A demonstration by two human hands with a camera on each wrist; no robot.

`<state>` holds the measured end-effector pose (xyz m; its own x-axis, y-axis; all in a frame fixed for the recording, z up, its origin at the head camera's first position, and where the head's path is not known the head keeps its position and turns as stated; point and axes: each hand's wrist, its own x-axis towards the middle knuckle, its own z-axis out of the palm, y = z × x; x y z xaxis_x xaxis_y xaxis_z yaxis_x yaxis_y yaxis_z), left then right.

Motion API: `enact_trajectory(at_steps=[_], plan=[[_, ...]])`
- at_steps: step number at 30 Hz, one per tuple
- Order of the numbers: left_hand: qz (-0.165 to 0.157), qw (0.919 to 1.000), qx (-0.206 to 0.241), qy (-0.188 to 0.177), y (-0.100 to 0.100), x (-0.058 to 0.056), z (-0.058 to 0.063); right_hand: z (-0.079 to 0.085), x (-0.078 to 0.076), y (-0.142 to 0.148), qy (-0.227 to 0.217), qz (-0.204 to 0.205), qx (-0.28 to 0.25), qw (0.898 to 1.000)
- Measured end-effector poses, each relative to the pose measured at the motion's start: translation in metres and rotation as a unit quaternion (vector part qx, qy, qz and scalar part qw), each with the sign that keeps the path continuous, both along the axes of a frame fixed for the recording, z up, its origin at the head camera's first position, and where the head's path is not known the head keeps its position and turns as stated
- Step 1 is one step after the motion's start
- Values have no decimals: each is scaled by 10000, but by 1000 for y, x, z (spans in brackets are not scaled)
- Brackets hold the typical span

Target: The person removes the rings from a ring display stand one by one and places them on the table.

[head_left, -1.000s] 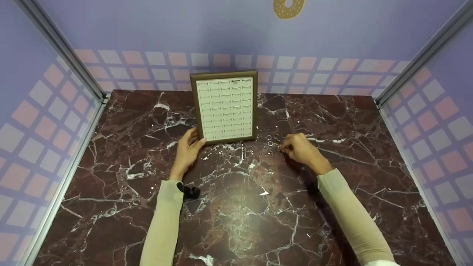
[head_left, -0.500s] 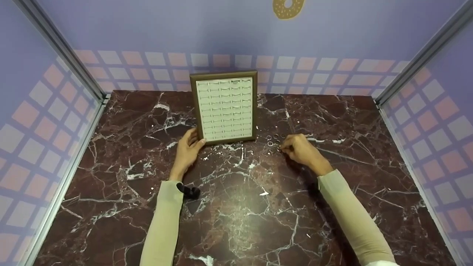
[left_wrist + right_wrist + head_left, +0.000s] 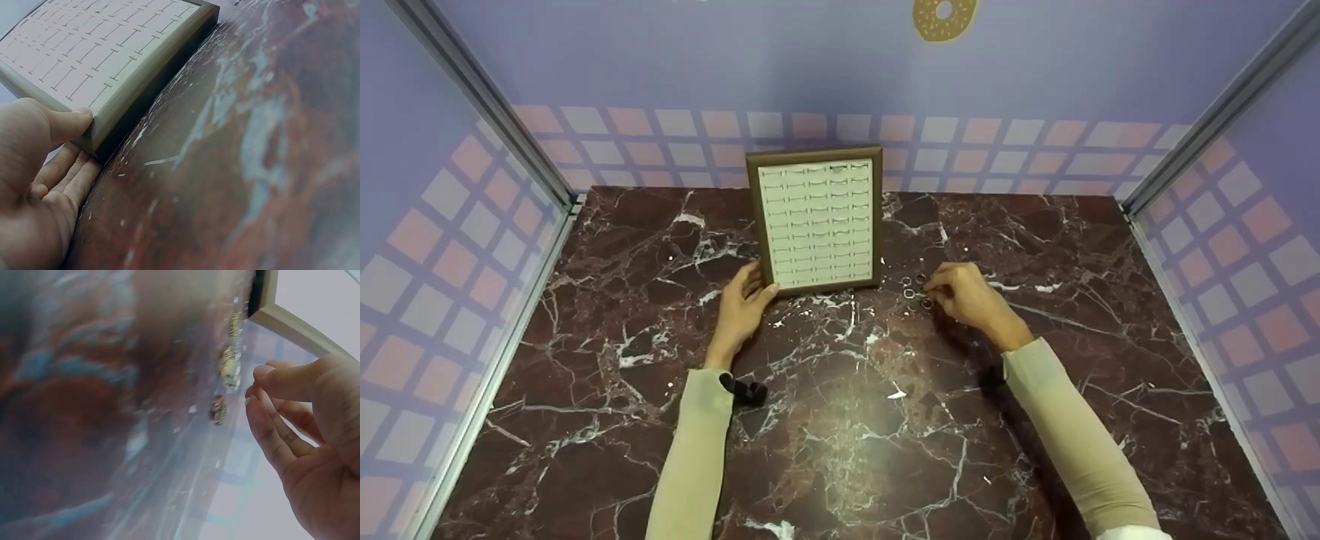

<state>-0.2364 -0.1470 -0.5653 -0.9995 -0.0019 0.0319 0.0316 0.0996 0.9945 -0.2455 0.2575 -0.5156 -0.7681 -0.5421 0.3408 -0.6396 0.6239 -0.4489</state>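
A framed ring display board (image 3: 819, 225) with rows of slots in its white panel leans upright on the marble table. My left hand (image 3: 741, 307) grips its lower left corner; in the left wrist view the thumb (image 3: 73, 122) lies on the front and the fingers (image 3: 70, 169) pass behind the corner. One dark ring (image 3: 838, 168) sits in a top-row slot. Right of the board, several loose rings (image 3: 909, 293) lie on the table. Over them is my right hand (image 3: 966, 296), fingers bent and tips close together, with no ring visible between them. Some rings may be hidden beneath it.
Purple walls with pink and white squares (image 3: 997, 154) enclose the marble table (image 3: 840, 420) at the back and sides. Metal strips (image 3: 510, 330) run along the wall edges. In the right wrist view, more rings (image 3: 229, 365) stand near the board's frame.
My right hand has shifted slightly away from me, uncovering the nearest ring, which stays on the table. The left hand and the ring display board hold their place.
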Motion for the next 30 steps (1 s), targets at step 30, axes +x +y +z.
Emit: enact_trajectory(at_steps=[30], plan=[[19,10000,24,-5,0,1,1,47,-26,-77,898,-631,-1381,9843]])
